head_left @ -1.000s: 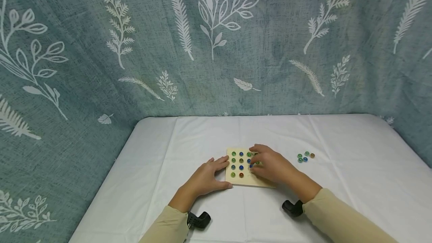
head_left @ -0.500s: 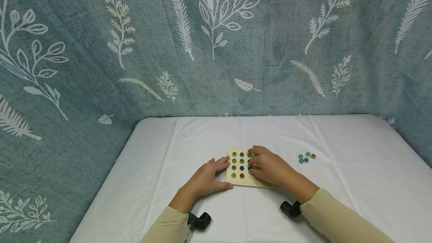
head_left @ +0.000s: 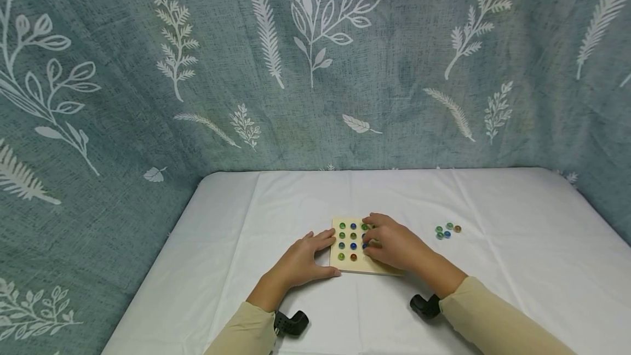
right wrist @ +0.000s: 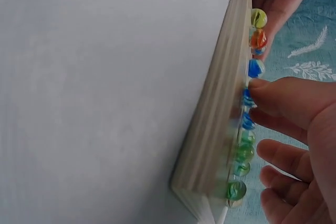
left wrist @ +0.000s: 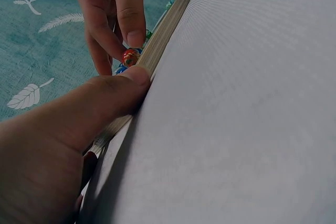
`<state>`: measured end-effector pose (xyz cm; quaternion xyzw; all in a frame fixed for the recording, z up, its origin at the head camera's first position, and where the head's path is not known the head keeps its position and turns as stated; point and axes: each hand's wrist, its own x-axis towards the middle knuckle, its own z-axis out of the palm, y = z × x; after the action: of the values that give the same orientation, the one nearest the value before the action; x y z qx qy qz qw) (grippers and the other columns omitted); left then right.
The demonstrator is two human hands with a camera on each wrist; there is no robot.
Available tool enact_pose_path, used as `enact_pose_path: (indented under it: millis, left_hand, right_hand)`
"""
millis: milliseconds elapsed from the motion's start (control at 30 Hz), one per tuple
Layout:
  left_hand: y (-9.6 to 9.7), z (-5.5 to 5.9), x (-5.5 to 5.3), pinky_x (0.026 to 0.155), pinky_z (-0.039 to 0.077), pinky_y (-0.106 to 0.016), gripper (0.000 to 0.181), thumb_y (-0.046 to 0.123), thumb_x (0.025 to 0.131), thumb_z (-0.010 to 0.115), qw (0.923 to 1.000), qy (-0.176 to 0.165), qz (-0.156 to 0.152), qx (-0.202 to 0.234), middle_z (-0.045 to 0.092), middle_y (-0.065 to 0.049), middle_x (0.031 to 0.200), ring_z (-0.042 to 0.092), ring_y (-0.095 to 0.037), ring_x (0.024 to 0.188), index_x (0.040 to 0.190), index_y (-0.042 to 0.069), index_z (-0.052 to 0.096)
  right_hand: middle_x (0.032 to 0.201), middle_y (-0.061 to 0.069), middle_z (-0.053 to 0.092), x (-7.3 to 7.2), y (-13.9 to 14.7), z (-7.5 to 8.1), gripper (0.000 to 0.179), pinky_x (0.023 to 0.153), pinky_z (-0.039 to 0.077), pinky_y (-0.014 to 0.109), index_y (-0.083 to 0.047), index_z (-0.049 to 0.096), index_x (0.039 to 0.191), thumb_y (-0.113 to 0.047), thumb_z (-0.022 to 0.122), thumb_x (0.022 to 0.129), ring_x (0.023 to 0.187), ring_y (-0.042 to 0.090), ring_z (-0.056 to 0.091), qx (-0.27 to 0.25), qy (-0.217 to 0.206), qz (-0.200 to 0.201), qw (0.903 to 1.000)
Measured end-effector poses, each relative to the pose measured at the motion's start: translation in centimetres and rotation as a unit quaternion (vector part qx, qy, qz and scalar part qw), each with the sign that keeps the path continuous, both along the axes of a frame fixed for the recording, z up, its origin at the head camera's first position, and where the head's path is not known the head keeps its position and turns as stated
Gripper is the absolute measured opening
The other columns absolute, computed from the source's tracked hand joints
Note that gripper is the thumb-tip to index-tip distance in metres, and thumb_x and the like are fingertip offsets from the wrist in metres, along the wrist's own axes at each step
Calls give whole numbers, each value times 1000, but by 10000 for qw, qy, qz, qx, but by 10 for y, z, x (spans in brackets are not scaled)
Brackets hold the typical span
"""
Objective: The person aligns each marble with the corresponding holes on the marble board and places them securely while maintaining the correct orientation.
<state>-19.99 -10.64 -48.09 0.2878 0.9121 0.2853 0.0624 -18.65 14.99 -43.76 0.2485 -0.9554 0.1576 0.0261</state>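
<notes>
A pale wooden board lies on the table, its marbles seated in rows. My left hand holds the near left corner, fingers at the left side and thumb on the front edge. Over the board's right half, my right hand pinches a blue marble between thumb and index finger, right at the board's surface. Its other fingers spread over the far rows and hide some marbles. An orange-red marble and a yellow-green marble sit in the nearest row.
Several loose marbles, among them a blue marble and a brown marble, lie to the right of the board. A white cloth covers the table. Behind it hangs a green leaf-patterned curtain.
My right hand has shifted slightly left over the board, then stayed there. The left hand, the board and the loose marbles have kept their places.
</notes>
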Motion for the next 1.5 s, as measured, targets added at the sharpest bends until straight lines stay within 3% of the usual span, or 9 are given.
enact_pose_path:
  millis: [233, 500, 600, 767, 900, 1000, 1333, 1500]
  left_hand:
    - [1, 0, 1, 116, 33, -54, 78, 55, 78, 78, 10000, 6, 3, -15, 36, 15, 156, 33, -39, 144, 144, 23, 52]
    - [2, 0, 2, 116, 32, -54, 78, 53, 77, 79, 10000, 36, 24, -1, 36, 15, 156, 33, -39, 144, 144, 22, 53]
    - [2, 0, 1, 117, 32, -53, 78, 53, 77, 79, 10000, 56, 12, -17, 36, 14, 156, 33, -38, 144, 144, 22, 53]
    - [2, 0, 1, 116, 33, -54, 78, 53, 77, 79, 10000, 93, -16, -9, 37, 13, 156, 33, -39, 144, 144, 22, 53]
    - [2, 1, 0, 116, 33, -53, 78, 53, 78, 79, 9999, 107, -36, -20, 37, 13, 156, 33, -39, 144, 144, 22, 53]
    - [3, 0, 0, 116, 33, -53, 78, 54, 77, 79, 10000, 86, -19, -30, 37, 14, 156, 33, -40, 144, 144, 22, 53]
    - [3, 2, 1, 116, 33, -54, 79, 54, 77, 79, 10000, 55, 29, -35, 37, 14, 156, 33, -40, 144, 144, 23, 53]
    - [3, 2, 2, 115, 34, -55, 78, 54, 77, 79, 10000, 50, 44, -22, 38, 14, 155, 34, -41, 143, 144, 22, 53]
  right_hand:
    - [139, 14, 55, -1, 17, 7, 13, 104, 47, 53, -15, 78, 98, -21, 76, 86, 135, 38, 45, -417, -66, -143, 9990]
    - [139, 17, 56, -6, 55, 17, 15, 101, 46, 59, -14, 77, 101, -23, 73, 89, 130, 43, 48, -991, -324, -553, 9930]
    - [140, 16, 55, -8, 73, 22, 21, 99, 46, 60, -12, 77, 105, -27, 71, 91, 132, 43, 47, -1190, -492, -856, 9880]
    - [146, 14, 50, -12, 108, 27, 45, 99, 44, 63, -10, 73, 116, -48, 65, 92, 137, 43, 40, -1326, -826, -1468, 9768]
    - [149, 16, 47, -14, 135, 24, 58, 106, 40, 62, -7, 69, 122, -57, 60, 92, 138, 44, 38, -1547, -1009, -1799, 9662]
    - [148, 18, 48, -14, 152, 20, 58, 109, 39, 58, -5, 67, 125, -54, 59, 94, 138, 44, 38, -1743, -1076, -1995, 9583]
    - [147, 24, 47, -6, 184, 6, 62, 100, 41, 63, -2, 62, 131, -53, 53, 97, 132, 52, 38, -1772, -1360, -2456, 9433]
    - [145, 24, 49, -7, 193, -5, 60, 95, 48, 54, -2, 65, 127, -53, 57, 95, 132, 47, 42, -1920, -1565, -2643, 9321]
